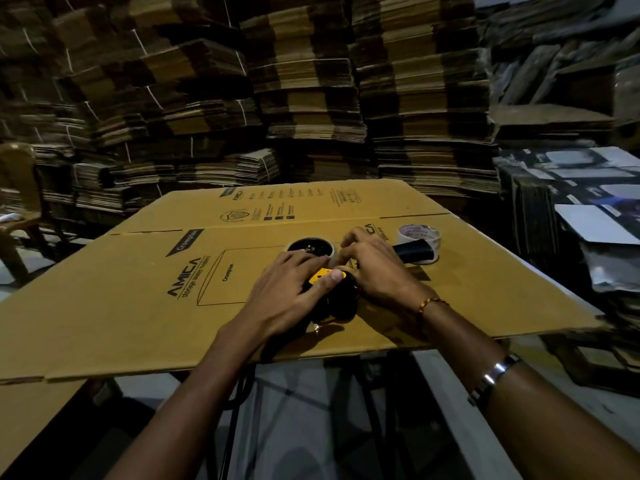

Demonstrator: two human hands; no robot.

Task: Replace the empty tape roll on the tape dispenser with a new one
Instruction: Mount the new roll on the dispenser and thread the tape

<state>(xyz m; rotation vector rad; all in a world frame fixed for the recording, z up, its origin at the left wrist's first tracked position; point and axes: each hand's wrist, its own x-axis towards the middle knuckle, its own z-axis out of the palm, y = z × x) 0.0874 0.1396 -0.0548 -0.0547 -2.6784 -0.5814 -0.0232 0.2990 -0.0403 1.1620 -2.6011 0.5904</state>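
Your left hand (294, 285) presses the tape dispenser (332, 296) at centre, thumb on its yellow tab | right hand (374, 268) fingers curled at its roll end, hold unclear | new tape roll (420, 239) at 2 o'clock | risk: dispenser slipping on the cardboard sheet (138, 289).

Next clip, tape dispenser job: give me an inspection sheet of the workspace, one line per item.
Surface: flattened printed cardboard box serves as the worktop, overhanging its support.
Job's things: tape dispenser, black with a yellow part, lies under both hands; a roll sits at its far end; a second tape roll lies to the right, behind a black handle.
Clutter: nothing seen on the cardboard.
Grippers: left hand holds the dispenser, thumb on the yellow part; right hand pinches near the roll, what it pinches is hidden.
Cables: dark cable hangs below the front edge.
Surroundings: stacks of flattened cartons behind; chair at left.
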